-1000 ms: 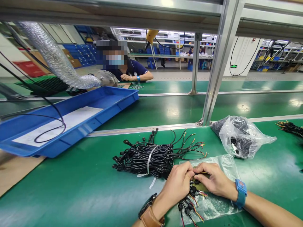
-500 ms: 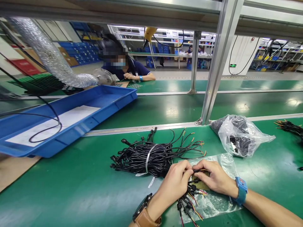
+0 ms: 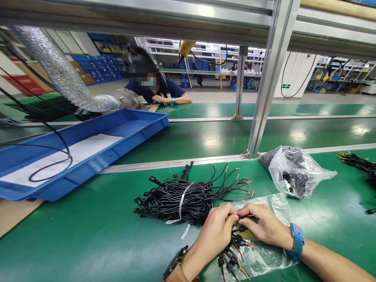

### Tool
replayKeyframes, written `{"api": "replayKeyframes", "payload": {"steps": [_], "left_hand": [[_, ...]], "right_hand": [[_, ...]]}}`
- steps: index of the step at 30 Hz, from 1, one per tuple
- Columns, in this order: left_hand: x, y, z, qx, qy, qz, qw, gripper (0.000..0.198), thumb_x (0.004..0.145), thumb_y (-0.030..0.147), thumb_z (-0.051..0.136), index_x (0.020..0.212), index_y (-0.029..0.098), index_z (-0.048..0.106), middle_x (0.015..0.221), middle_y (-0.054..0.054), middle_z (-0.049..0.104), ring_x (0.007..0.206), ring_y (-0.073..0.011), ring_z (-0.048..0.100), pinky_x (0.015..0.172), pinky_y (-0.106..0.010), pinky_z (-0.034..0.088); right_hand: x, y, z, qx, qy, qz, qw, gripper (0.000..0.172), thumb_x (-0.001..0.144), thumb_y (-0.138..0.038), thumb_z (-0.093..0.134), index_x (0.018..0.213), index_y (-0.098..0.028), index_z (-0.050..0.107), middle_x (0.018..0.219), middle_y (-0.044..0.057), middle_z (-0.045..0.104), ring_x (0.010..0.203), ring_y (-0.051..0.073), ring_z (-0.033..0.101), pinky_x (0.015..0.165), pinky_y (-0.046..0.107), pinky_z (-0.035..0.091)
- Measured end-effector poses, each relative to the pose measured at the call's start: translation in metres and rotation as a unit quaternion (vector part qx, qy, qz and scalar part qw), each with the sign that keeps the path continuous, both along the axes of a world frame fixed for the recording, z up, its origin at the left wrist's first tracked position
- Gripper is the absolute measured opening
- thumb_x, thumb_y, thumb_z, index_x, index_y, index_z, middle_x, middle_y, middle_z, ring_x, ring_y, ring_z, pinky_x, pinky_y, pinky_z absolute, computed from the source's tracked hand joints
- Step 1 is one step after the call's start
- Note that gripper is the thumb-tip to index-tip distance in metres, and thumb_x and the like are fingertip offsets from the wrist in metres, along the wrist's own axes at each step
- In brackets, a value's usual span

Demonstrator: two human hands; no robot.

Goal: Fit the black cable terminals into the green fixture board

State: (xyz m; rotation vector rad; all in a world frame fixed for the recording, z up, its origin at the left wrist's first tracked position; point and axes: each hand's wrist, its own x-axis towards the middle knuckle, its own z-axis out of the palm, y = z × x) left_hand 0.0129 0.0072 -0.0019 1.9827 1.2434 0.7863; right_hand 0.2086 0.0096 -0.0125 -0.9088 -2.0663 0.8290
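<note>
My left hand and my right hand meet fingertip to fingertip over a small black connector with coloured wires, both pinched on it. Under them lies a clear plastic bag with a small brownish board on it. Several short leads with black plugs fan out below my left hand. A tied bundle of black cables lies just left of my hands on the green belt.
A blue tray with a white sheet and a black cable sits at the left. A clear bag of black parts lies right of an aluminium post. More wires lie far right. A person works across the line.
My hands stay pinched together on the connector; the view has shifted slightly, nothing else has visibly moved.
</note>
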Motion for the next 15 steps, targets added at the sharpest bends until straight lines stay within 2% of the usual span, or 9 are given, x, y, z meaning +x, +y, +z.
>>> {"api": "replayKeyframes", "payload": {"steps": [2,4,6,8,10,11,13,15], "left_hand": [[0.0,-0.001,0.002,0.001,-0.007,-0.003,1.0,0.021,0.094,0.02,0.045,0.075,0.021,0.055,0.071,0.0,0.063,0.067,-0.0159,0.057,0.065,-0.026,0.037],[0.0,-0.003,0.006,0.003,-0.009,-0.003,1.0,0.022,0.096,0.022,0.045,0.076,0.021,0.056,0.074,-0.001,0.065,0.07,-0.0164,0.059,0.066,-0.026,0.039],[-0.001,-0.005,0.011,0.01,-0.004,0.0,1.0,0.021,0.096,0.022,0.046,0.078,0.021,0.056,0.076,-0.001,0.067,0.071,-0.0171,0.06,0.066,-0.027,0.04],[-0.004,-0.008,0.018,0.023,0.008,-0.002,1.0,0.019,0.095,0.021,0.048,0.079,0.022,0.057,0.078,-0.001,0.068,0.071,-0.0175,0.061,0.067,-0.027,0.042],[-0.009,-0.011,0.027,0.037,0.027,-0.027,0.999,0.016,0.095,0.019,0.049,0.082,0.022,0.059,0.081,-0.001,0.068,0.074,-0.0179,0.062,0.07,-0.028,0.044],[-0.012,-0.011,0.031,0.046,0.041,-0.053,0.997,0.018,0.096,0.02,0.049,0.082,0.022,0.059,0.081,-0.001,0.068,0.075,-0.0179,0.062,0.071,-0.028,0.045],[-0.017,-0.011,0.037,0.073,0.073,-0.109,0.989,0.027,0.1,0.021,0.045,0.076,0.022,0.057,0.077,-0.002,0.065,0.073,-0.0178,0.06,0.07,-0.029,0.044],[-0.018,-0.008,0.035,0.116,0.105,-0.125,0.98,0.036,0.103,0.021,0.04,0.07,0.021,0.054,0.072,-0.003,0.061,0.071,-0.0185,0.058,0.067,-0.03,0.044]], "right_hand": [[0.007,0.001,0.011,0.039,-0.016,0.016,0.999,0.022,0.1,-0.038,0.06,0.106,-0.019,0.068,0.089,0.007,0.074,0.077,0.018,0.069,0.07,0.028,0.054],[0.022,0.004,0.026,0.09,-0.017,-0.003,0.996,0.029,0.099,-0.044,0.061,0.112,-0.018,0.067,0.095,0.009,0.074,0.081,0.02,0.069,0.072,0.03,0.055],[0.046,0.011,0.044,0.129,0.001,-0.094,0.987,0.03,0.103,-0.043,0.051,0.104,-0.018,0.068,0.091,0.009,0.073,0.078,0.02,0.068,0.07,0.03,0.055],[0.074,0.021,0.059,0.14,-0.01,-0.229,0.963,0.045,0.107,-0.039,0.039,0.077,-0.019,0.066,0.071,0.006,0.069,0.063,0.018,0.064,0.061,0.028,0.05],[0.101,0.034,0.065,0.122,-0.106,-0.329,0.93,0.051,0.105,-0.038,0.041,0.06,-0.02,0.057,0.054,0.002,0.06,0.051,0.016,0.056,0.054,0.028,0.042],[0.111,0.041,0.064,0.11,-0.182,-0.356,0.91,0.052,0.104,-0.036,0.042,0.056,-0.021,0.054,0.051,0.002,0.057,0.048,0.016,0.053,0.053,0.029,0.039],[0.122,0.052,0.056,0.086,-0.334,-0.373,0.861,0.044,0.102,-0.028,0.045,0.061,-0.02,0.056,0.057,0.003,0.061,0.054,0.018,0.058,0.056,0.029,0.037],[0.122,0.059,0.044,0.072,-0.418,-0.359,0.831,0.028,0.098,-0.018,0.05,0.074,-0.017,0.062,0.075,0.007,0.068,0.066,0.02,0.064,0.061,0.029,0.039]]}}
